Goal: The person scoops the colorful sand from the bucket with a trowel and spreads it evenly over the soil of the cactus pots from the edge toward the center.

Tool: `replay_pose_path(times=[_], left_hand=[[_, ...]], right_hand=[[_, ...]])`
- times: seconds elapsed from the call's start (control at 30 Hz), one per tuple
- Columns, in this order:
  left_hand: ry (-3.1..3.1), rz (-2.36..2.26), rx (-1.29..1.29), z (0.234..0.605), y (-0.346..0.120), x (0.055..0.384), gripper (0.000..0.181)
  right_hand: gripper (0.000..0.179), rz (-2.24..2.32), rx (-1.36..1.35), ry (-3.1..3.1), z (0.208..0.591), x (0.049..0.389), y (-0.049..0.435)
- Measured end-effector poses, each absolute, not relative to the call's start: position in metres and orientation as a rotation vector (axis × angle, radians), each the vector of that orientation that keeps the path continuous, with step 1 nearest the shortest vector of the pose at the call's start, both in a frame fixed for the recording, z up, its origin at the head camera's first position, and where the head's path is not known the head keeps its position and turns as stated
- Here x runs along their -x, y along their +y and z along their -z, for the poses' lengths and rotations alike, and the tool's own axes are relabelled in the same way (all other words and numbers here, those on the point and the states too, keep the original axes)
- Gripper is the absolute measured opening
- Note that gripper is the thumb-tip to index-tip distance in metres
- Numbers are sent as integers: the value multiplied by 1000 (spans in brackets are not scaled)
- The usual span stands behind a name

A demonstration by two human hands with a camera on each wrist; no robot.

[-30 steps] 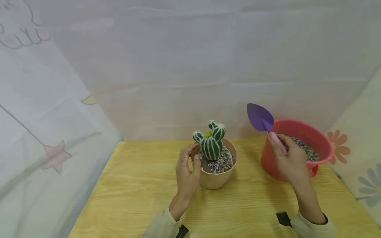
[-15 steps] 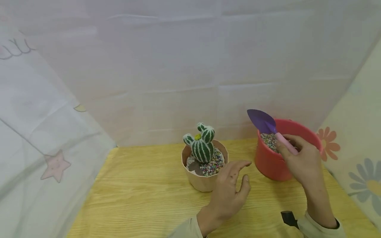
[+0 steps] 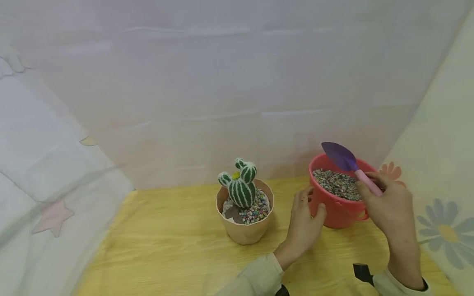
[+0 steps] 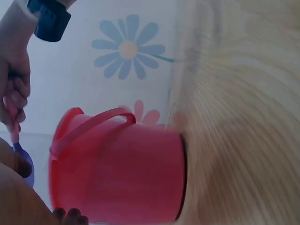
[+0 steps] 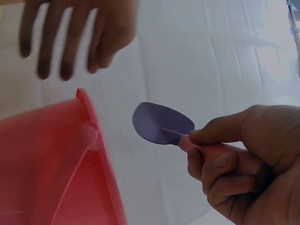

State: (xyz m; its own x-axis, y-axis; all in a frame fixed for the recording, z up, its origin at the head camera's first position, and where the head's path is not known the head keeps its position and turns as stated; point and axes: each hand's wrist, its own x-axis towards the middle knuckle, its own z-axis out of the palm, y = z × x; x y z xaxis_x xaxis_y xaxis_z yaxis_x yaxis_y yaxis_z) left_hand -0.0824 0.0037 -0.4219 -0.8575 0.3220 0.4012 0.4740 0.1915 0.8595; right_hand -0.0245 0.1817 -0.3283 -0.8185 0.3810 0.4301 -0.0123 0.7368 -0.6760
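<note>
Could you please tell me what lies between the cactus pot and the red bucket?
The left hand and a strip of tabletop, in the head view.

Bare left hand and right hand, pale beige long sleeves.
Small black block beside the right cuff; dark piece by the left.

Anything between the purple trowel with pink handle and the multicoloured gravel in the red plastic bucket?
Nothing visible blocks the gravel. The trowel, in the right hand, is above the bucket; the left hand is outside, beside its wall.
</note>
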Motion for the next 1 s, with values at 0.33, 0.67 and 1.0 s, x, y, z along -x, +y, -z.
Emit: replay_pose_path(times=[0.33,0.67,1.0], left_hand=[[-2334,2069,409,436,31,119,75],[-2328,2241,334,451,39,128,89],[-2290,2255,413,450,47,147,90]], right_hand=[[42,-885,256,-2440,333,24,182],[41,-748,247,-2532,344,18,186],[40,-438,34,-2787,338,63,229]])
